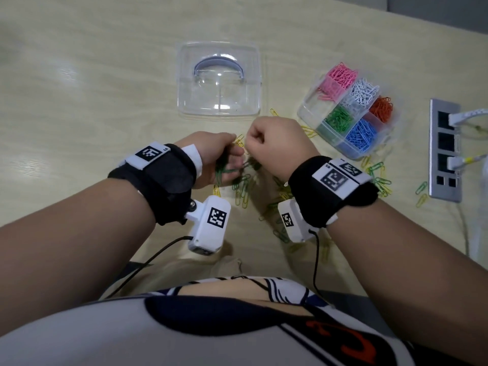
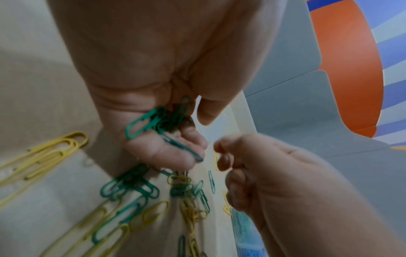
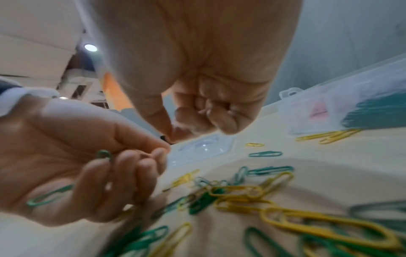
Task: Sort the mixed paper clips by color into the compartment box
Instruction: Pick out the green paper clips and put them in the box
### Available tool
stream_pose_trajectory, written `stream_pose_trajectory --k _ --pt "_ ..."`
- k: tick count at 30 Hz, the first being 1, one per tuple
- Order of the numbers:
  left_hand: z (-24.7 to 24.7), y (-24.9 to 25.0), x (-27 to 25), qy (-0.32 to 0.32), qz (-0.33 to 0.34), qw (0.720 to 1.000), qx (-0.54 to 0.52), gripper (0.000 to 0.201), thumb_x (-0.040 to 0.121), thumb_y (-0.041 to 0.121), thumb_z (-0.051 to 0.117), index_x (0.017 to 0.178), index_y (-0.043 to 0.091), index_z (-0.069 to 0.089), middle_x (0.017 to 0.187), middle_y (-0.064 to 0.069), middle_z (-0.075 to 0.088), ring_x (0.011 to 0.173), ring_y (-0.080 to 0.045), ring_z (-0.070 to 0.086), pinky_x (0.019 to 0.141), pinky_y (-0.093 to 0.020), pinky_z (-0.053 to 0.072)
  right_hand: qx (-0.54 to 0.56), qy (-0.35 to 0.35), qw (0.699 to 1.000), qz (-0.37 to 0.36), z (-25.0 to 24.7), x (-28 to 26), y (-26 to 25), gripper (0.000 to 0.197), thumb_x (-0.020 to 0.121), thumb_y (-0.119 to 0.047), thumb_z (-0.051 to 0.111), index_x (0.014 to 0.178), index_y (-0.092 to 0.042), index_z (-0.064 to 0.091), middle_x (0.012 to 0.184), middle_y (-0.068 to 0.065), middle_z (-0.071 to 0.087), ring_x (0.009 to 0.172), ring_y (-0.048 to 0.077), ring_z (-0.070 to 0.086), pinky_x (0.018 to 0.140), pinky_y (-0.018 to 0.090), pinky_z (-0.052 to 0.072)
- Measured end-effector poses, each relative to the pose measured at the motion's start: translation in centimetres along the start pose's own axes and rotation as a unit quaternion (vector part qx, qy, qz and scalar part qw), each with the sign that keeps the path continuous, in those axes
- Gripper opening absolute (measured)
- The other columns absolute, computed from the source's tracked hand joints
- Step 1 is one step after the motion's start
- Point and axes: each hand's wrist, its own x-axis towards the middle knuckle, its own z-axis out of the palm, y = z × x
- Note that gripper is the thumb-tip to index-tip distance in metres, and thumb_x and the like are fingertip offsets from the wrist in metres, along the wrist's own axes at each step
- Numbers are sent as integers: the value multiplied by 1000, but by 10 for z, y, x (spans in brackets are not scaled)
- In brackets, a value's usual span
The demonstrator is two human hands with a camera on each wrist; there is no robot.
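Note:
My left hand is cupped palm up and grips a bunch of green paper clips, seen close in the left wrist view. My right hand hovers right beside it, fingers curled into a fist with thumb against forefinger; no clip shows in it. Mixed green and yellow clips lie loose on the table under both hands. The clear compartment box stands to the right and holds pink, white, orange, green and blue clips in separate compartments.
The box's clear lid lies upside down beyond the hands. A grey socket panel with plugged cables sits at the right edge. More yellow and green clips are scattered between the box and the panel.

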Motion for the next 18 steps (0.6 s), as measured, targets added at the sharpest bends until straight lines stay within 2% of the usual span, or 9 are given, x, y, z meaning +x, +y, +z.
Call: stream_pose_trajectory --k 2,5,8,10,12,14,16,18 --pt "-2 -3 1 12 1 1000 -1 37 102 31 40 73 11 53 47 -1 49 50 -14 42 47 -23 47 -74 -4 997 27 2 4 10 16 92 -30 54 92 -17 63 93 2 62 89 20 57 77 32 46" --pt "-5 -6 -1 26 6 999 19 37 102 30 41 72 11 53 48 -2 49 52 -15 42 43 -20 47 -158 -59 985 29 11 6 16 24 95 -32 54 107 -14 62 106 5 57 98 24 57 81 36 48" --pt "-7 -7 -4 35 11 999 38 39 102 32 40 73 11 55 53 -2 52 51 -13 48 42 -18 48 -152 -60 986 41 16 5 12 20 92 -27 52 105 -15 62 105 5 56 96 25 57 77 35 48" --pt "-7 -8 -5 39 16 998 39 40 103 33 38 76 9 57 59 -3 53 49 -12 52 42 -19 49 -131 -49 990 34 14 2 10 15 91 -28 54 98 -17 61 99 0 56 92 21 56 76 34 47" --pt "-6 -7 -5 37 20 999 35 43 103 36 36 78 8 57 64 -5 55 55 -13 56 47 -21 53 -52 -40 998 -2 8 -5 5 8 90 -31 58 90 -24 63 89 -6 57 86 14 54 75 29 44" --pt "-2 -8 -5 28 17 999 26 42 103 37 36 79 9 57 65 -5 56 60 -14 58 49 -22 54 25 -42 998 -42 3 -15 -3 12 92 -30 60 92 -25 70 83 -10 62 80 8 54 71 24 41" --pt "1 -9 -5 17 9 999 25 40 102 37 40 78 11 58 60 -2 58 58 -12 59 46 -20 52 44 -3 999 -31 -4 -18 0 16 94 -25 56 98 -22 72 89 -8 67 81 7 55 72 22 40" --pt "4 -9 -6 15 5 999 36 37 101 34 44 75 12 59 51 1 57 48 -9 56 45 -18 50 -19 24 999 25 -14 -17 16 21 95 -17 52 104 -20 70 101 -2 65 89 13 57 79 24 43"
